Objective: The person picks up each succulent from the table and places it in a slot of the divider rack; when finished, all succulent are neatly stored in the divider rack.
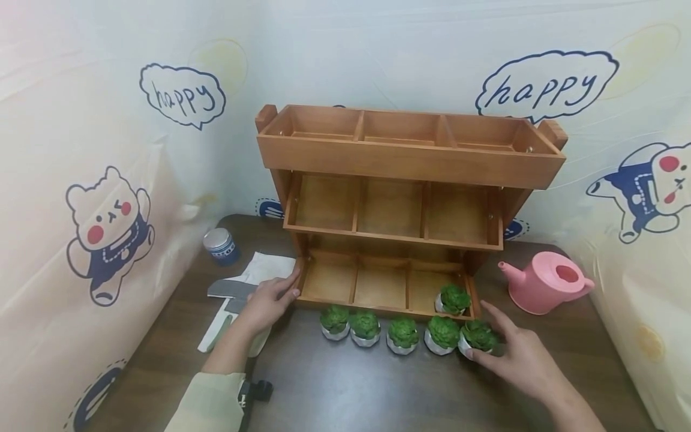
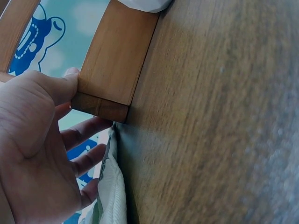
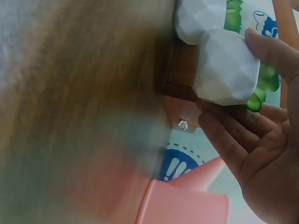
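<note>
Head view: right fingers [image 1: 499, 318] partly hidden, seemingly round a white pot [image 1: 463, 342], left fingers [image 1: 287, 280] loose against a wooden shelf [image 1: 391, 237]

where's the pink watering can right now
In the head view, the pink watering can stands on the table at the right, just right of the wooden shelf and beyond the right hand.

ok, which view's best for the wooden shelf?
Head: all three tiers of the wooden shelf show, dividers included. Left wrist: only parts, mainly one lower end; right wrist: fragments, partly behind a white pot.
</note>
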`<state>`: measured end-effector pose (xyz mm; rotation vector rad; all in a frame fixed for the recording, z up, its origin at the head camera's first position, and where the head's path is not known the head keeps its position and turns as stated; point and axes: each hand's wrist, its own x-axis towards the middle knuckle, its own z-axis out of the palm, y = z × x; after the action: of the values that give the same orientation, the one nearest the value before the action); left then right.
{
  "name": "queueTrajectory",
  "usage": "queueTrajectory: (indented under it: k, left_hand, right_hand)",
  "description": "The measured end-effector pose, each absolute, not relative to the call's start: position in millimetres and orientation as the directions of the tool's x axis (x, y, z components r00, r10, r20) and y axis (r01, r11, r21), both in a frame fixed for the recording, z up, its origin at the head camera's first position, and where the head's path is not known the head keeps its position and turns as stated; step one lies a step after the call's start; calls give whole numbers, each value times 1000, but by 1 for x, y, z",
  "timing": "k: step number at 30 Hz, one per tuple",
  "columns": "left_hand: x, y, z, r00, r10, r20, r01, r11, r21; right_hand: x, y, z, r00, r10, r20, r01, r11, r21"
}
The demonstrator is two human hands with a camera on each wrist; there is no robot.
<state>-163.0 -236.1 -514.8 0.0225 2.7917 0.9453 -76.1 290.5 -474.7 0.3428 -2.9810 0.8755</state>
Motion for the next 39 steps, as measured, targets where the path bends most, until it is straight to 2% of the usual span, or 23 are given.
queueTrajectory:
  k: [12, 20, 29, 39]
  left_hand:
    - [-164, -237, -516, -982, 85, -166, -34, 795, 605]
    - [-165, -235, -516, -984, 97, -147, -11, 800, 600]
    - [-164, -236, -514, -984, 85, -159, -29, 799, 601]
    - [-163, -236, -516, -979, 64, -192, -67, 790, 610]
  right_hand:
    - [-76, 291, -462, -949, -252, 192, -315, 813, -490]
    - [-78, 288, -453, -953, -252, 168, -303, 805, -510]
    - [-81, 280, -456, -927, -279, 251, -371, 790, -488]
    - [-85, 270, -450, -925, -284, 252, -376, 784, -494]
